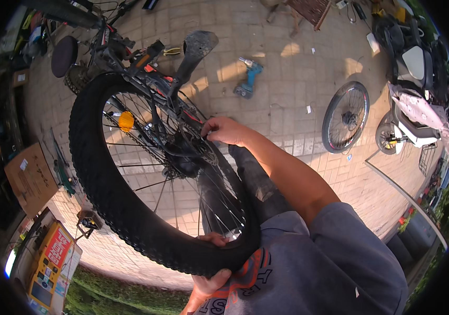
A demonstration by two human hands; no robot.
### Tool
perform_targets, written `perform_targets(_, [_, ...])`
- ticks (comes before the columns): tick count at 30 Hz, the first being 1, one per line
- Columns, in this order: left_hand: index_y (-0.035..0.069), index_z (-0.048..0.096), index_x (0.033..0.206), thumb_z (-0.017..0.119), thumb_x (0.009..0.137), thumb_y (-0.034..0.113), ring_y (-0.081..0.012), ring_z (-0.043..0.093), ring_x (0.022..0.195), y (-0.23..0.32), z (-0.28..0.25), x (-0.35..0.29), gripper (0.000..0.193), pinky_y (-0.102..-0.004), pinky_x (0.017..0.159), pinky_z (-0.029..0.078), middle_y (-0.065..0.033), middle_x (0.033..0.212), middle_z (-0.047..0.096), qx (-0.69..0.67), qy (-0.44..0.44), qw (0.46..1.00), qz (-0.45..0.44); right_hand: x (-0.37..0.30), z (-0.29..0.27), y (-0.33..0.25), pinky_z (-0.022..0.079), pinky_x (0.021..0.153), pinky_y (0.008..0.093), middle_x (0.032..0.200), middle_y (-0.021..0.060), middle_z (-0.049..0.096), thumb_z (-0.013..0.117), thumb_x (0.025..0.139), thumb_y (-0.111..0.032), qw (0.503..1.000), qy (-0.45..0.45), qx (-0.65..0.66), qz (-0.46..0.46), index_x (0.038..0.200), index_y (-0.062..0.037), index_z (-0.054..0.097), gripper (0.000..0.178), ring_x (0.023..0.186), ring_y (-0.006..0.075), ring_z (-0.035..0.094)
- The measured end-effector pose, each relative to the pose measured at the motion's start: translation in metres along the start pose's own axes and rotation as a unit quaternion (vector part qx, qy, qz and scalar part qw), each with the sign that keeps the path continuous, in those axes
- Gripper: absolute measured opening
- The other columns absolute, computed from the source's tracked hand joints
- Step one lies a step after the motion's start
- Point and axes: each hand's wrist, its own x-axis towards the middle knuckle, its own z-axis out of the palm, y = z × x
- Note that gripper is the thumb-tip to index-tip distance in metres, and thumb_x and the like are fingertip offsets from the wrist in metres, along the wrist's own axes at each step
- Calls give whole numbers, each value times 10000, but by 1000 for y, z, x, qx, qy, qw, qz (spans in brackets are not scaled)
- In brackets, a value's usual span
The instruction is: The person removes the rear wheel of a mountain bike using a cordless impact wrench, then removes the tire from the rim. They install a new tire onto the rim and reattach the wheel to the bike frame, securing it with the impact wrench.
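A bicycle wheel with a wide, knobbly black tyre (130, 212) stands tilted before me against the bicycle frame (156, 84). My left hand (211, 281) is wrapped round the near part of the tyre, its thumb outside and its fingers through by the rim. Beside the brake disc (211, 154), close to the hub (181, 155), my right hand (225, 130) has its fingers curled together. Whatever is between those fingertips is too small to make out. An orange reflector (126, 121) sits among the spokes, and a chain runs behind them.
A teal cordless drill (249, 79) and yellow-handled pliers (172, 51) lie on the paving. Further right are another bicycle wheel (346, 117) and a parked scooter (419, 123). A cardboard box (31, 178) is at left, and a metal rail (405, 197) runs at right.
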Motion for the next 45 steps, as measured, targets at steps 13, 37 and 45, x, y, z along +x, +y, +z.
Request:
perform_targets(13, [5, 336, 1323, 772, 681, 125, -283, 482, 1120, -3, -1, 1, 785, -446, 1028, 375, -152, 1128, 490, 6, -1, 1000, 5, 0, -1, -19, 431, 520, 281, 620, 49, 600, 603, 899, -327, 965, 39, -11, 258, 990, -19, 663, 327, 566, 122, 544])
perform_targets(37, [-2, 343, 1317, 783, 652, 203, -292, 493, 1114, -2, 1, -2, 823, -439, 1017, 385, -153, 1115, 489, 11, 40, 999, -27, -23, -36, 62, 495, 730, 380, 808, 161, 679, 643, 844, -364, 884, 262, -383, 59, 881, -2, 695, 367, 756, 295, 641])
perform_targets(45, [-2, 348, 1308, 788, 661, 225, -294, 489, 1111, 2, 9, -1, 815, -441, 1012, 381, -135, 1105, 488, 12, 55, 997, -45, 11, 6, -13, 531, 596, 315, 705, 86, 651, 727, 826, -260, 980, 18, -36, 195, 905, 32, 684, 305, 625, 171, 639])
